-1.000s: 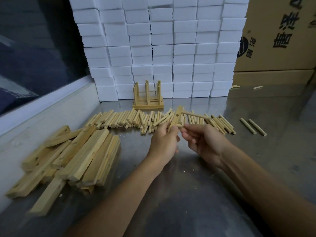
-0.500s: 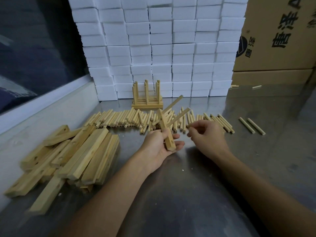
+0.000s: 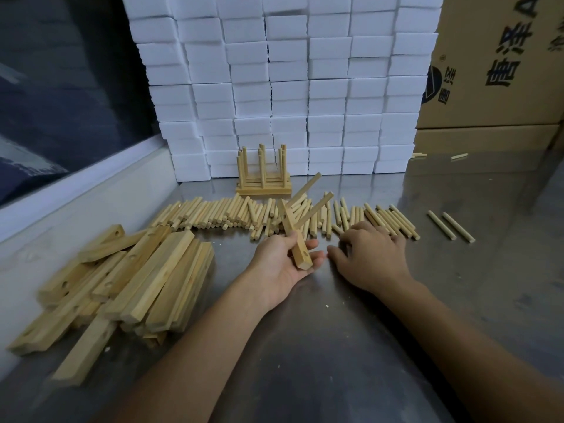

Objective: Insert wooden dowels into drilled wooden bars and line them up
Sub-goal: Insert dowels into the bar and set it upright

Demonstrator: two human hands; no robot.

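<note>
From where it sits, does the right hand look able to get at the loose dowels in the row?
Probably yes: the right hand already rests over the near ends of the dowel row, with nothing between them.

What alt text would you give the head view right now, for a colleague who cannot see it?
The left hand grips a drilled wooden bar with two dowels already standing in it, while the right hand reaches into the row of loose dowels on the metal table. A pile of undowelled bars lies at left; finished bars stand before stacked white blocks.
</note>
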